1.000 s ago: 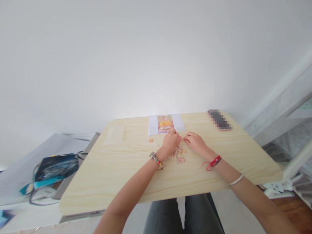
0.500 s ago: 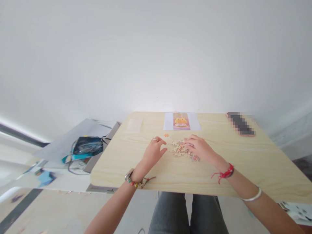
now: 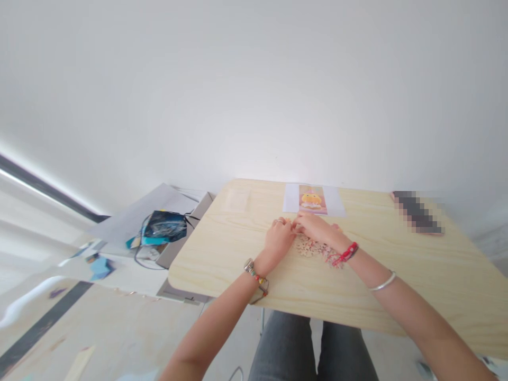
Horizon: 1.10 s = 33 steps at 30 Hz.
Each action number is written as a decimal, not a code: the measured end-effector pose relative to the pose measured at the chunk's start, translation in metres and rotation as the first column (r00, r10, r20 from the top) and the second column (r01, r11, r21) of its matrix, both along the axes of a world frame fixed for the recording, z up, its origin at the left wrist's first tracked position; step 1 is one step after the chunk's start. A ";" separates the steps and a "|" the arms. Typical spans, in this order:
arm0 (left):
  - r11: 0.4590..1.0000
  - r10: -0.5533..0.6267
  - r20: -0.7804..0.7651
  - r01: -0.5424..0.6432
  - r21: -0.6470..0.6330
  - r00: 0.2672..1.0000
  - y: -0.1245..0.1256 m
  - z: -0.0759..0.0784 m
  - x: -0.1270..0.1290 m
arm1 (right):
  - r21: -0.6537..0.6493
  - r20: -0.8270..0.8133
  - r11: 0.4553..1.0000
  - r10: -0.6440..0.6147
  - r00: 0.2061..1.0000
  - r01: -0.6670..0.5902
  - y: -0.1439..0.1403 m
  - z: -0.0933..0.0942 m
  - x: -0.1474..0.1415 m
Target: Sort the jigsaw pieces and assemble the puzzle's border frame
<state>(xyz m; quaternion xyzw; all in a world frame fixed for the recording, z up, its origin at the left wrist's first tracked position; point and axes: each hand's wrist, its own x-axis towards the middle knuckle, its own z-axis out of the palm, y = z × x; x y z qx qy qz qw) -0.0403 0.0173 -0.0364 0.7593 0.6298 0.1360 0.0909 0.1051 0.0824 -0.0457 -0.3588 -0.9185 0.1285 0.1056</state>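
My left hand (image 3: pixel 279 238) rests on the table with its fingers bent down, pinched at the spot of an orange jigsaw piece, which they mostly cover. My right hand (image 3: pixel 316 227) reaches across so that its fingertips meet those of the left; they are closed together on a small jigsaw piece, largely hidden. Below and partly under my right hand lies a loose pile of jigsaw pieces (image 3: pixel 307 247), mostly pale backs with some pinkish faces. Just beyond the hands is a white sheet with a printed picture (image 3: pixel 312 200) of a yellow figure.
The light wooden table (image 3: pixel 222 254) stands against a white wall. A phone-like dark slab (image 3: pixel 416 212), pixelated, lies at the far right. A faint clear rectangle (image 3: pixel 238 201) is at the back left. Left of the table, a dark bag (image 3: pixel 164 226) sits on a lower surface.
My right hand has left the pile and moved left to meet my left hand, whose fingers have closed over the orange piece. The view has shifted slightly left.
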 end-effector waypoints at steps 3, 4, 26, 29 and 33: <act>1.000 -0.029 0.017 0.029 -0.001 0.999 0.005 -0.003 0.001 | 0.009 -0.012 0.999 0.046 0.999 -0.046 0.004 -0.001 0.001; 0.999 -0.039 0.027 0.039 0.001 0.999 0.006 -0.005 0.000 | 0.020 -0.021 0.998 0.061 0.998 -0.061 0.004 -0.001 0.002; 0.961 -0.271 0.460 0.214 0.173 0.846 0.001 0.013 -0.001 | 0.370 -0.300 0.922 0.000 0.954 0.117 -0.051 0.030 0.041; 0.921 -0.364 0.404 0.260 0.290 0.839 -0.003 0.012 0.009 | 0.342 -0.327 0.926 -0.041 0.944 0.159 -0.058 0.030 0.053; 0.890 -0.405 0.288 0.302 0.342 0.868 0.001 0.013 0.029 | 0.336 -0.348 0.921 -0.072 0.935 0.196 -0.063 0.030 0.073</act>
